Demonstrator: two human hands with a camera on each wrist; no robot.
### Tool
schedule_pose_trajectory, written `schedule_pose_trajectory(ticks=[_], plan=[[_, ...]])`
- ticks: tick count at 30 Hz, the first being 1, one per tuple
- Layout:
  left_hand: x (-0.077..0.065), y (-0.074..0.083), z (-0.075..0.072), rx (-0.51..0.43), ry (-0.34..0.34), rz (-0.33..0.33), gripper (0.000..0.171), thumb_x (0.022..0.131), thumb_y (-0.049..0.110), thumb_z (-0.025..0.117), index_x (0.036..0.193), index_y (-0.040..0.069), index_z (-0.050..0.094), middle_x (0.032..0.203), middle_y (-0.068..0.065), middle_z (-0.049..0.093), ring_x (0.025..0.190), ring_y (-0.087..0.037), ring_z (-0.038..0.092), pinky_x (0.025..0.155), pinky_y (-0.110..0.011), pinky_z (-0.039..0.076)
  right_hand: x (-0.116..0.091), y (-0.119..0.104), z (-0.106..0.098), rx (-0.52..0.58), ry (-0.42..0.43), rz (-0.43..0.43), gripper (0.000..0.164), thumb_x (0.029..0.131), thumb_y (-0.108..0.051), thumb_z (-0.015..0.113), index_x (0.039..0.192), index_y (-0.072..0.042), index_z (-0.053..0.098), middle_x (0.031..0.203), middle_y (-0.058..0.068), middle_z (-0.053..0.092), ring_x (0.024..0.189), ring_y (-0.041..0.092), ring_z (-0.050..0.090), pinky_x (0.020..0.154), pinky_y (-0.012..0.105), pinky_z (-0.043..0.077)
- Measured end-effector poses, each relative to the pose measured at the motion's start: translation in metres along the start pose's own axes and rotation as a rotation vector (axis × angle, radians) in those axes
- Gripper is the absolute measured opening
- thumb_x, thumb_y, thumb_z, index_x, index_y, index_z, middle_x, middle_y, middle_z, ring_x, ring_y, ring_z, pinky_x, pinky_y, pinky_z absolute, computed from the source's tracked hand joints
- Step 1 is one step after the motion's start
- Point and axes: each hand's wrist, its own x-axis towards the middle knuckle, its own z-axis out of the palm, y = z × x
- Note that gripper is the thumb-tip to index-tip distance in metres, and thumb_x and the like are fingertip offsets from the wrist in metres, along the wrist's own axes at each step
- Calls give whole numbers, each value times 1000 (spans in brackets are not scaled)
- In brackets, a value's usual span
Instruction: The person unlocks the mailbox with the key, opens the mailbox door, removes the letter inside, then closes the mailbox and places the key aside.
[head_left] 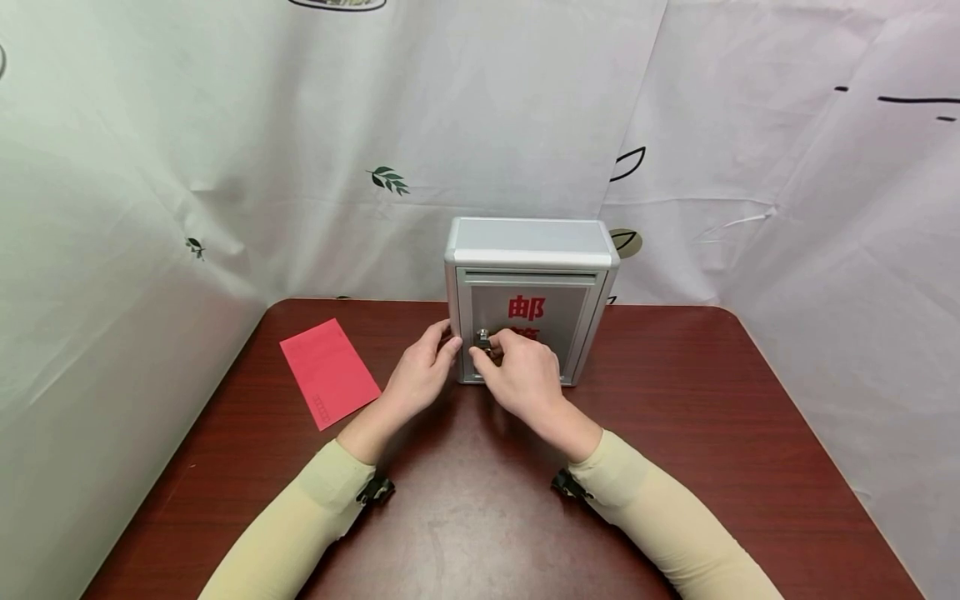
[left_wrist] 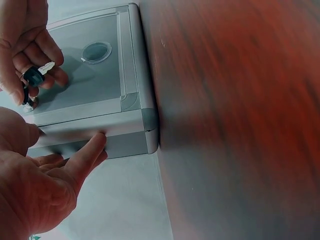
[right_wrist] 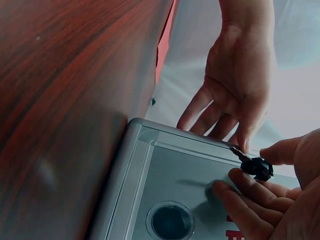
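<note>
A silver metal mailbox (head_left: 534,237) with red characters on its front door stands upright at the back of the table. My right hand (head_left: 522,372) is at the lock (head_left: 482,333) on the left of the door, pinching a black-headed key (left_wrist: 26,94) there. A second black-headed key (right_wrist: 257,169) hangs out with its metal blade bare. My left hand (head_left: 420,371) rests against the mailbox's left side, fingers stretched along it and thumb at the front edge. How deep the pinched key sits in the lock is hidden.
A red envelope (head_left: 330,373) lies flat on the dark red wooden table (head_left: 712,433), left of my left hand. White patterned cloth (head_left: 480,108) hangs behind the table and along both sides. A round window (right_wrist: 170,221) is set low in the mailbox door.
</note>
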Motion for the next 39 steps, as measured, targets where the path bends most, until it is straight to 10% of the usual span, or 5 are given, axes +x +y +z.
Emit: schedule_pose_trajectory(ticks=[28, 39], plan=[[-1, -2, 0, -2, 5, -21, 49, 119, 30, 56, 159, 2, 54, 141, -19, 71, 117, -32, 74, 108, -55, 56, -7, -13, -12, 51, -31, -5, 21, 94, -34, 87, 98, -13, 84, 85, -3, 81, 72, 22, 74, 64, 47, 58], [0, -1, -2, 17, -14, -30, 51, 119, 32, 55, 161, 2, 52, 145, -19, 69, 131, -35, 68, 113, -58, 52, -8, -13, -21, 125, -173, 45, 26, 98, -39, 84, 105, -14, 85, 87, -6, 81, 79, 16, 75, 68, 41, 58]])
